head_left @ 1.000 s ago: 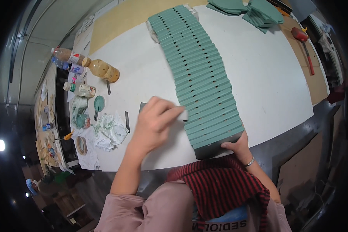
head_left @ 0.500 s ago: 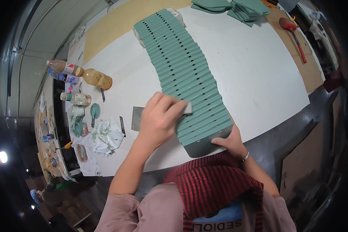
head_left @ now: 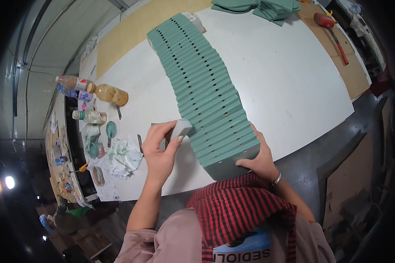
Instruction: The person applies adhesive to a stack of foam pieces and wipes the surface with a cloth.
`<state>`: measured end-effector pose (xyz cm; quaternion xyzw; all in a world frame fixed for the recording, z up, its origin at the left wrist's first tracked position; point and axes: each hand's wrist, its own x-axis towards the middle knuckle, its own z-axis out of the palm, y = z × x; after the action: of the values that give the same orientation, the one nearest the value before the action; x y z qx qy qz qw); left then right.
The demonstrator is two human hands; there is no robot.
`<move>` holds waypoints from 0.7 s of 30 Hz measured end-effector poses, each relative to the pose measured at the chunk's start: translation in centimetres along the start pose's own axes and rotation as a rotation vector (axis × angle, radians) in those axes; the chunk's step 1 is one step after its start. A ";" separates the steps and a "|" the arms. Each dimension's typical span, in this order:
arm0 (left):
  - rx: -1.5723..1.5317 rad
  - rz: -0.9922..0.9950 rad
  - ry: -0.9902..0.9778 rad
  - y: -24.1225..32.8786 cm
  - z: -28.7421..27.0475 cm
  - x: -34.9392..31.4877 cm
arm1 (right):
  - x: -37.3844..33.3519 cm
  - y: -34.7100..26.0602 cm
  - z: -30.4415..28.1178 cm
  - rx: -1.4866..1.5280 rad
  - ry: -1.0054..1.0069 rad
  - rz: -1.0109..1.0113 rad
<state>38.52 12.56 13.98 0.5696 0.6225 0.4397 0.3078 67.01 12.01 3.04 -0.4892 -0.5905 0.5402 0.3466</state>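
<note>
A long row of green boards [head_left: 206, 90], pressed side by side with two lines of dark holes along their top edges, runs from near me to the far side of the table. My left hand [head_left: 160, 142] pinches a pale grey block [head_left: 183, 127], which looks like a sanding sponge, at the row's left edge near its front end. My right hand [head_left: 262, 158] grips the row's near right corner, thumb on the front board's face, its other fingers partly hidden along the right side. A dark flat piece lies partly hidden behind my left hand.
On the left stand or lie several bottles [head_left: 112, 94], a green-stained lid [head_left: 111, 129], crumpled paper [head_left: 125, 158] and a tape roll [head_left: 97, 176]. More green boards [head_left: 276, 11] are stacked at the back. A red mallet [head_left: 324, 20] lies far right. The white tabletop [head_left: 289, 87] ends close to my body.
My left hand has moved left with the grey block, from the top of the boards to their left edge, and turned. The right hand keeps its hold. The whole view has shifted slightly.
</note>
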 end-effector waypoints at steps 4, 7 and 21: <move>0.476 0.426 -0.070 1.7 1.8 1.6 | 0.2 0.3 -0.1 0.041 -0.015 0.018; 0.603 0.511 -0.101 1.6 1.4 1.4 | 0.2 1.1 0.0 0.016 -0.001 -0.021; 0.607 0.726 -0.202 3.2 6.6 5.6 | 0.2 1.3 -0.4 0.070 0.027 -0.048</move>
<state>44.83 19.25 14.75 0.8540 0.4506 0.2598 0.0134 67.56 12.26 1.77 -0.4696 -0.5780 0.5454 0.3845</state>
